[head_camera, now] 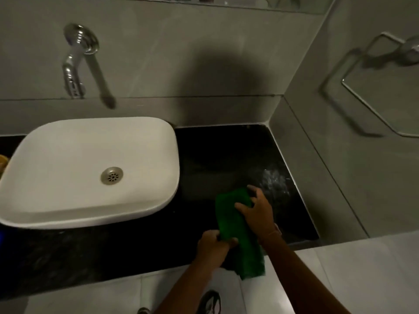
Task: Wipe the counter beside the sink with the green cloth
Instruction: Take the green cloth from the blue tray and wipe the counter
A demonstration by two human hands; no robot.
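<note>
So both my hands are on the cloth [235, 225], lower middle of the frame, on the black counter [226, 159] to the right of the sink [90, 173]. My right hand [258, 211] is spread out pretty wide, fingers [240, 206] splayed and pressing flat on the top end of the cloth, with a couple of fingertips hanging off its right edge onto the counter. My left hand [213, 244] is curled up tight, pinching the cloth's left edge about halfway down, thumb on top and the rest tucked under as far as I can tell. The cloth's a long green strip running from near my right fingertips down toward the bottom of the frame, and its lower end hangs over the counter's front edge. Just up and right of my right hand there's a whitish smeary patch [274, 180] on the counter, close to the side wall [340, 109]. The sink is a white rounded-square bowl sitting on top of the counter, left-centre of the frame, drain [112, 175] in the middle, well apart from the cloth. Chrome tap [74, 71] sticks out of the back wall in the upper left. There's a towel ring [362, 91] on the side wall, upper right, kinda blurry. My shoe [209, 302] shows on the pale floor [340, 279] at the bottom.
</note>
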